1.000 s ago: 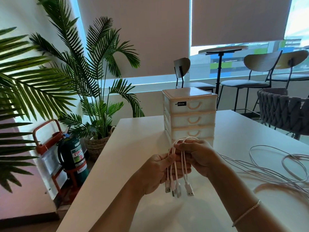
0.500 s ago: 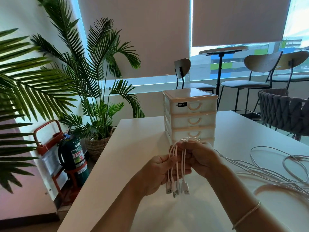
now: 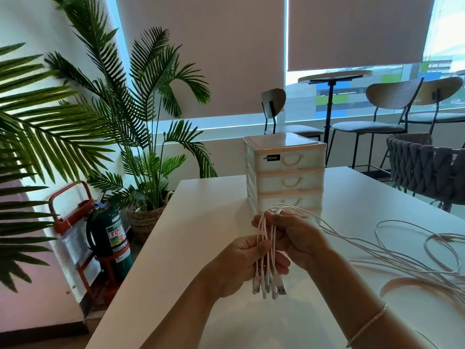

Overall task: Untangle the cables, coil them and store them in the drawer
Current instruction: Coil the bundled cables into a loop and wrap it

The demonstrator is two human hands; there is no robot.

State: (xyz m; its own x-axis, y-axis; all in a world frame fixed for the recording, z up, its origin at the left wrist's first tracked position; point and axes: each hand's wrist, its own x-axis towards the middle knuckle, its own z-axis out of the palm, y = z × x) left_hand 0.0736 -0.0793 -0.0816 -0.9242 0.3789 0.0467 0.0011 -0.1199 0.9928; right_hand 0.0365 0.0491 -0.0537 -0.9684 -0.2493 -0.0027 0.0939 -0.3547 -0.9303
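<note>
Several white cables [image 3: 267, 250] are bunched together above the white table [image 3: 201, 238], their plug ends [image 3: 270, 285] hanging side by side. My left hand [image 3: 241, 268] grips the bundle from the left, just above the plugs. My right hand [image 3: 297, 238] grips the same bundle higher up, where the cables bend over its fingers. From there the cables trail right into loose loops [image 3: 415, 255] on the table. A small white drawer unit [image 3: 285, 172] with all visible drawers closed stands just behind my hands.
A woven grey chair [image 3: 427, 167] stands at the table's far right edge. Palm plants [image 3: 141, 127] and a green fire extinguisher [image 3: 110, 235] on a red stand sit left of the table. Stools and a high round table are by the window.
The plug ends have been drawn level with each other and the bundle sits slightly tighter between my hands. Both hands stay in nearly the same place.
</note>
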